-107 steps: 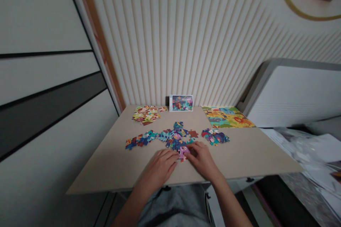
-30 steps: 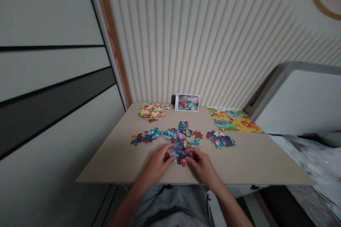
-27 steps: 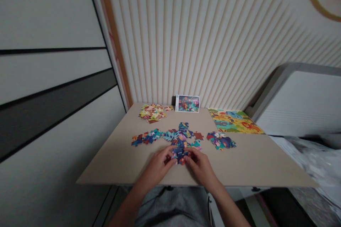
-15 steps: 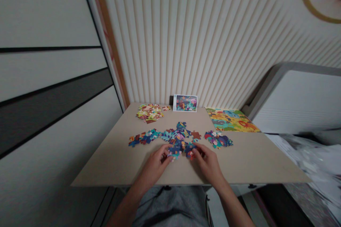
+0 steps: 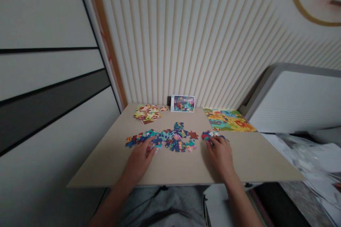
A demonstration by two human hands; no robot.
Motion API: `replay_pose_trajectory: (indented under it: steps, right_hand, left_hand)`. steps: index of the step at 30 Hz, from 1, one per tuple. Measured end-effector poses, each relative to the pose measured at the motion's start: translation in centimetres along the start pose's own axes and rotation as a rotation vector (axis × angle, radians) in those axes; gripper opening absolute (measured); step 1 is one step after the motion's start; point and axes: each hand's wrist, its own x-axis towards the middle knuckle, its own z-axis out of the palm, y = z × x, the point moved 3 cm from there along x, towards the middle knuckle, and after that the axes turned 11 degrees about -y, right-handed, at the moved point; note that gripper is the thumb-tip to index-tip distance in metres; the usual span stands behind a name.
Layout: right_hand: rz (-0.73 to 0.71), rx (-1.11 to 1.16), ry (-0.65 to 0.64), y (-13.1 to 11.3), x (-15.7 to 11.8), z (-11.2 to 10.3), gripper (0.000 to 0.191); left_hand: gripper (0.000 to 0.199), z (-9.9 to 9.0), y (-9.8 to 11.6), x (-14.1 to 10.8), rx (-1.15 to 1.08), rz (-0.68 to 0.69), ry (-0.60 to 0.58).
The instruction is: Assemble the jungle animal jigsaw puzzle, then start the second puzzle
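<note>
Printed puzzle pieces [image 5: 176,145] with a cardboard look lie on a smooth, matt tabletop [image 5: 176,170] beneath a ribbed, dull-finished wall [image 5: 170,42]. Wood-look trim [image 5: 108,42] borders a smooth, flat-finished cabinet [image 5: 39,10]; crinkled clear plastic [image 5: 301,149] gleams, while creased, matt cloth [image 5: 165,207] clothes the person.

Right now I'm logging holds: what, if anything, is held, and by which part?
The left hand holds a blue puzzle section by its left edge. The right hand is at the right-hand pile; whether it holds anything cannot be told.
</note>
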Motion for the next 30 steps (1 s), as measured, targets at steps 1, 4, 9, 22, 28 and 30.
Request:
replay_pose_trajectory:
  steps: [1, 4, 9, 22, 28, 30]
  right_hand:
    - [-0.038, 0.023, -0.035, -1.0, -0.2, 0.2, 0.035]
    - [-0.138, 0.095, -0.133, -3.9, -0.8, 0.9, 0.033]
    - [-0.115, 0.201, -0.133, -5.3, -1.2, 2.2, 0.036]
    - [-0.149, 0.935, -0.271, -6.7, -2.4, 2.4, 0.039]
    - [-0.357, 0.965, -0.415, -11.1, -2.8, 1.5, 0.034]
    - [-0.377, 0.814, -0.333, -10.4, -1.5, 0.9, 0.032]
  left_hand:
    - [0.046, -0.8, -0.8, 0.3, 0.015, -0.023, -0.004]
    - [0.052, -3.0, -3.3, 1.1, 0.093, -0.096, -0.012]
    - [0.057, -4.0, -6.6, 1.8, 0.293, -0.214, -0.056]
    - [0.038, 0.2, 0.2, -0.5, 0.050, 0.114, -0.128]
    - [0.031, 3.3, 5.4, -1.5, -0.412, 0.091, -0.381]
    - [0.036, 2.7, 4.2, -1.2, -0.364, 0.015, -0.289]
